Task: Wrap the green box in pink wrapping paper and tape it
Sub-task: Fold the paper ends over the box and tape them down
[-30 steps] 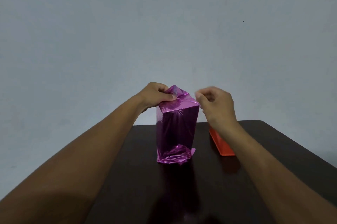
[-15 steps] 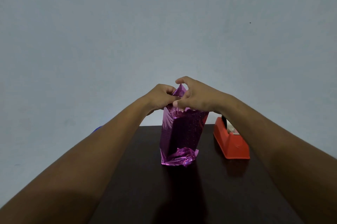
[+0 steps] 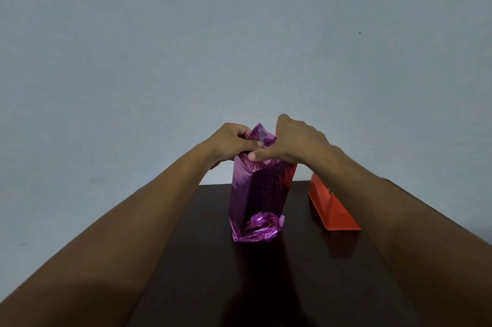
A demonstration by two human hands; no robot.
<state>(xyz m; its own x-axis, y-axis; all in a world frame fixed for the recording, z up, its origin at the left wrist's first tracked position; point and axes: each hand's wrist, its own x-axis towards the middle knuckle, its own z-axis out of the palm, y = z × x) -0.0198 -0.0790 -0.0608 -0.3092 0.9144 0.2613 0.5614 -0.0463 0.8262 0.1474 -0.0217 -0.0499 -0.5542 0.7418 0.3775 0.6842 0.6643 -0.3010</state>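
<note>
**With the right hand brought onto the top fold, the upper end is being sealed**

While the wrapped box (image 3: 259,191) stands upright on the dark table (image 3: 306,273), fully covered in pink wrapping paper (image 3: 243,193), its top flaps are held down by both hands. A second ago the right hand (image 3: 295,144) was kept clear of the box at its right side, fingers pinched together, apparently on a strip of tape too faint to confirm; now it is laid over the top, thumb pressed against the folded paper. The left hand (image 3: 234,141) is seen as before, fingers curled round the gathered peak. The lower end is already folded, crumpled against the table. The red tape dispenser (image 3: 332,209) sits just beside the box on its right. Taping of the top is judged to be under way, with the task nearly finished
</note>
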